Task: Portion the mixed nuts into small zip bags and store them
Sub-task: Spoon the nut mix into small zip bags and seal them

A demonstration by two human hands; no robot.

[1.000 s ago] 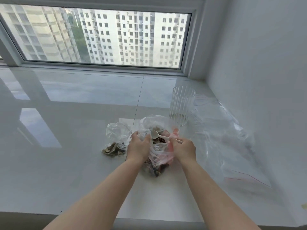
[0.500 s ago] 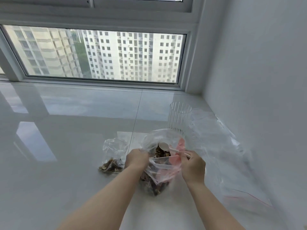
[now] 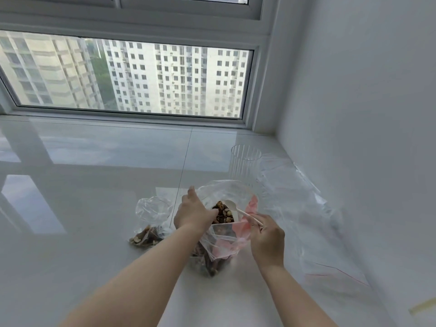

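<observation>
A large clear bag [image 3: 224, 241] with pink print stands on the white counter [image 3: 94, 208], holding mixed nuts [image 3: 221, 212]. My left hand [image 3: 193, 212] grips the bag's left rim and holds its mouth wide. My right hand [image 3: 267, 237] pinches the handle of a small white spoon [image 3: 234, 207], whose bowl lies inside the bag beside the nuts. To the left, a small clear bag [image 3: 152, 223] with some nuts at its bottom rests on the counter.
A ribbed clear plastic cup [image 3: 245, 165] stands behind the large bag. Empty clear zip bags [image 3: 306, 208] with red lines lie along the right wall [image 3: 365, 138]. A window [image 3: 129, 74] runs along the back of the counter.
The view has tilted upward. My left hand has shifted up along the bag's rim, opening the mouth wider. The spoon stays inside the bag near the nuts.
</observation>
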